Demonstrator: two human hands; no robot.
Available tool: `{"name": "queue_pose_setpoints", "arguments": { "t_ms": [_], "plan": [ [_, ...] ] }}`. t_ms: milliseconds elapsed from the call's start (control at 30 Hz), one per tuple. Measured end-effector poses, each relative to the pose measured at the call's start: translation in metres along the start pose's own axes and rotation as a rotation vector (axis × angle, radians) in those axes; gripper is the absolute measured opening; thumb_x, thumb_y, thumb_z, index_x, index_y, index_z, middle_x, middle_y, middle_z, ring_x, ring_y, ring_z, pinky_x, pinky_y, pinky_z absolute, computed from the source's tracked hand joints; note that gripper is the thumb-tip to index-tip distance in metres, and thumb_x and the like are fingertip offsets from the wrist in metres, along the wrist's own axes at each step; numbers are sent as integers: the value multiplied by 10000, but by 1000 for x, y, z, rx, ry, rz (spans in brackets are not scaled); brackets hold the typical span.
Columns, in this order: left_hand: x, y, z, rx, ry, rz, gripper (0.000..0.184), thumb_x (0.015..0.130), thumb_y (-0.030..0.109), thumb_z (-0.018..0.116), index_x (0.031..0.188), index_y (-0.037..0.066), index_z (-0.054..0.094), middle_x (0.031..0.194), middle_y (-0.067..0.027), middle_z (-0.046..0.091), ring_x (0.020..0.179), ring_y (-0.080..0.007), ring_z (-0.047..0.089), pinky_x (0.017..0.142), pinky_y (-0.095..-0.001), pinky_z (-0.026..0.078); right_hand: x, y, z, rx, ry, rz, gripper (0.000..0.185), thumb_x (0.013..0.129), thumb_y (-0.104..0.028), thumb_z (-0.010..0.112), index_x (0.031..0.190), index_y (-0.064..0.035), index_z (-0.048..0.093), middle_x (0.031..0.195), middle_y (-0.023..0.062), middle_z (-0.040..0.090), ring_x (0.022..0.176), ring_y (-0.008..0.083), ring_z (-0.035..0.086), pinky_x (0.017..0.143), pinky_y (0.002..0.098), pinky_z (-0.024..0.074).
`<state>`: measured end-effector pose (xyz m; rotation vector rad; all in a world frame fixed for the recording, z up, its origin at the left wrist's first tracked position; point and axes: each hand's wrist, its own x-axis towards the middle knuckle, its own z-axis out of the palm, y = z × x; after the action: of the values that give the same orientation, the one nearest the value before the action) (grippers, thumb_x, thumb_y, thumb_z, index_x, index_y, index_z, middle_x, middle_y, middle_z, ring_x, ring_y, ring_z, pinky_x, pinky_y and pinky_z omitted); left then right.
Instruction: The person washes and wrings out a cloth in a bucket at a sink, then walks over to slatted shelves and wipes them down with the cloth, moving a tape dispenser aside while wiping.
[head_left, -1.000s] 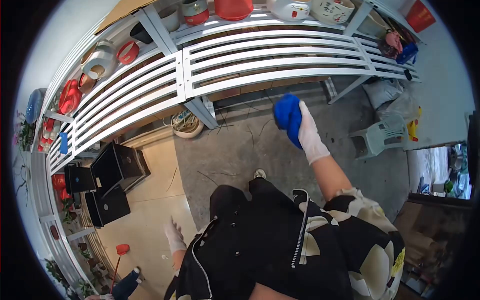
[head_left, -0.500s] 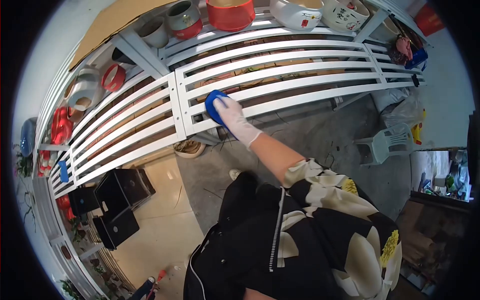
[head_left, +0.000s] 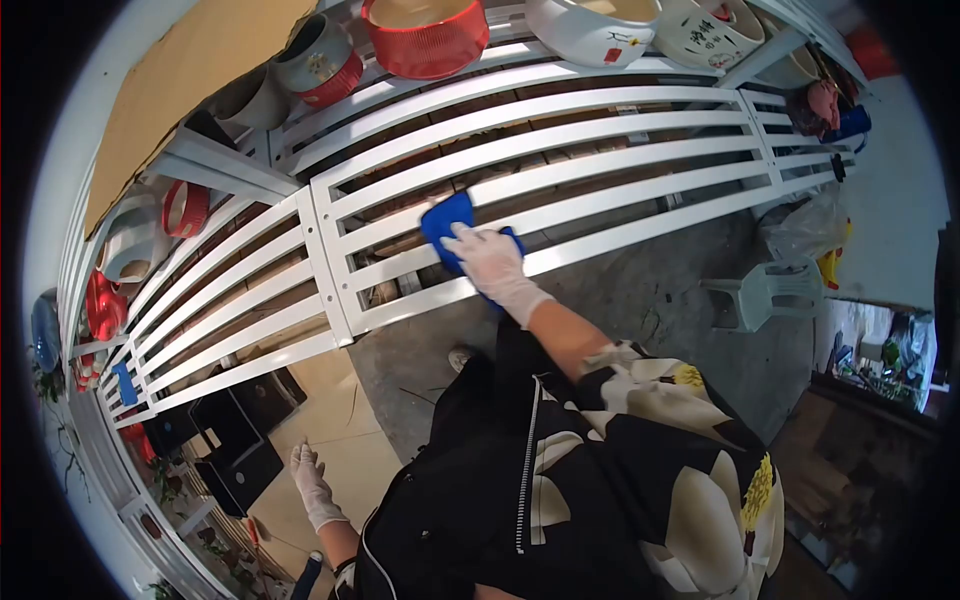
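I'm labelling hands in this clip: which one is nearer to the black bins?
Left. The left hand, open, shows beside the black bins in the picture, not touching them; the right hand is farther off, holding a blue cloth against the white slatted shelf.

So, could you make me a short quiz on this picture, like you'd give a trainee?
1. What does the right hand hold?
2. True or false: the left hand is empty.
3. Fill in: between the grey-and-red pot and the white pot with a flower design stands a ___ pot.

Key:
1. A blue cloth.
2. True.
3. Red: the red pot.
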<state>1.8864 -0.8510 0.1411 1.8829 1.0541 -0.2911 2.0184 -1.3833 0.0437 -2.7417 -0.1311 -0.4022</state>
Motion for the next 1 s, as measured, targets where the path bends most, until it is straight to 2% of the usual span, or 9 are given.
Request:
{"name": "queue_pose_setpoints", "arguments": {
  "t_ms": [100,300,400,500,667,833,867,900,1000],
  "plan": [
    [-15,-32,19,-16,69,-95,406,919,370,621,1269,172,562,1218,1,568,1076,-181,518,855,-373,411,-29,83,-56,-199,-91,141,501,766,-219,646,1261,-244,572,1301,30,559,944,237,608,749,384,494],
    [-65,-112,38,116,36,-510,481,911,358,600,1315,112,511,1269,-126,560,1049,-284,579,814,-460,485,-81,281,-113,-403,35,797,457,892,-275,572,1343,-213,524,1404,53,498,1054,320,556,924,432,456],
    [-71,-150,31,45,21,-527,489,913,357,602,1322,108,504,1261,-135,565,1053,-300,577,824,-478,482,-53,323,-118,-358,189,1111,433,928,-287,509,1339,-150,521,1415,90,483,1088,370,543,969,440,436],
    [-73,-169,25,-42,1,-444,496,915,356,604,1330,104,497,1253,-144,570,1056,-317,575,834,-496,480,-23,329,-96,-290,365,1200,420,928,-276,501,1313,-111,540,1397,129,495,1065,391,552,970,440,434],
    [-132,-76,68,55,24,-473,384,921,356,603,1224,125,551,1168,-96,606,987,-266,589,783,-466,480,22,282,-67,-339,323,757,411,844,-181,593,1247,-100,597,1336,164,540,993,381,555,887,445,450],
    [-122,-120,42,-38,9,-559,327,922,365,601,1168,154,561,1051,-41,619,856,-213,577,707,-441,459,90,192,-40,-113,56,390,345,840,-180,595,1169,-77,601,1270,166,574,949,334,574,822,439,463],
    [-136,-91,57,-27,27,-571,323,920,361,604,1164,153,563,1032,-34,619,822,-200,574,687,-418,455,105,173,-14,-28,-75,333,345,823,-157,593,1159,-79,606,1209,159,592,896,328,576,763,434,471],
    [-145,-75,64,-17,45,-582,318,919,356,608,1159,152,564,1013,-27,618,788,-187,571,668,-395,451,115,153,21,-88,125,168,273,787,-157,578,1048,-80,606,1036,66,657,632,262,552,563,392,470],
    [-153,-79,61,-114,67,-499,312,922,344,605,1158,144,574,1002,-21,620,759,-172,567,642,-357,433,143,63,56,-62,-49,-44,410,779,-185,564,1163,-48,608,1314,119,544,827,216,546,642,383,460]
  ]
}}
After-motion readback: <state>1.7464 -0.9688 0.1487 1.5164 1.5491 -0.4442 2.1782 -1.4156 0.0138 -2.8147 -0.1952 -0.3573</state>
